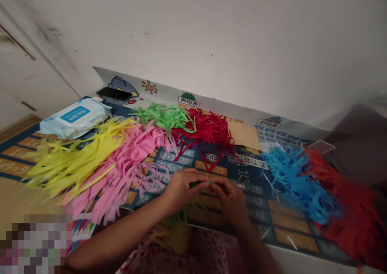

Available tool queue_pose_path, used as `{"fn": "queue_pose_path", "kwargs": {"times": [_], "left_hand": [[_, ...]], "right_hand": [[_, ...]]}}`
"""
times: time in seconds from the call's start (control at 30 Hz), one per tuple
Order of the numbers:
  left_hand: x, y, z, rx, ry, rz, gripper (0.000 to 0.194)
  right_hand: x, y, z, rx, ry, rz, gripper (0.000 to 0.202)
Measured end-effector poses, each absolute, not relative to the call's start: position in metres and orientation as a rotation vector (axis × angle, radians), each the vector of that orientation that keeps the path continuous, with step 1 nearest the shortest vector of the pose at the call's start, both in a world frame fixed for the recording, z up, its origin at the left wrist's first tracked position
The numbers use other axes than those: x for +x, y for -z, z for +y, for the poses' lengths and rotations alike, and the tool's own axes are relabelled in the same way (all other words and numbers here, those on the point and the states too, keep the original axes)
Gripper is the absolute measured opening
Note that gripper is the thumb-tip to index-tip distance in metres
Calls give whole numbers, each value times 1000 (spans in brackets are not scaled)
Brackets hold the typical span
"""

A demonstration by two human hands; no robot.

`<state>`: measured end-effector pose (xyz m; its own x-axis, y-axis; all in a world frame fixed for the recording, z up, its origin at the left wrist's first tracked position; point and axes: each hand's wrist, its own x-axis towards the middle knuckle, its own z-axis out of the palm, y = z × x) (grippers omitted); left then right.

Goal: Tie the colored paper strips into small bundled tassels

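My left hand [181, 191] and my right hand [231, 199] meet above the table mat, fingertips pinched together. Between them shows a small bit of a thin green strip [211, 183]; most of it is hidden by my fingers. Below my hands, near my lap, hang yellow and green strips [177, 235], blurred. Whether they join the piece in my fingers I cannot tell. Beyond my hands lie bundles of cut strips: yellow [81, 157], pink [130, 161], light green [166, 116] and dark red [208, 128]. To the right are blue strips [299, 181] and red strips [347, 201].
A wet-wipes pack [75, 116] and a black phone [114, 93] lie at the back left. Tan paper [244, 134] sits behind the bundles. The printed mat [290, 221] curls up against the wall [211, 36]. Small white scraps [292, 242] lie at the front right.
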<state>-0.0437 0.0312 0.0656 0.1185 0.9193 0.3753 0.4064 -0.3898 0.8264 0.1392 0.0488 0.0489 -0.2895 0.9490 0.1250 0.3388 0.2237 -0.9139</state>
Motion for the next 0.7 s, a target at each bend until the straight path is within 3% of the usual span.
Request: {"fn": "queue_pose_path", "kwargs": {"times": [0.47,0.7], "left_hand": [[-47,-66,27,2143,-1199,1291,19],[-44,-66,25,2387,-1152,1337,20]], "right_hand": [[138,-45,37,-1173,-1052,-1720,12],[139,-45,33,-1173,-789,-1861,12]]}}
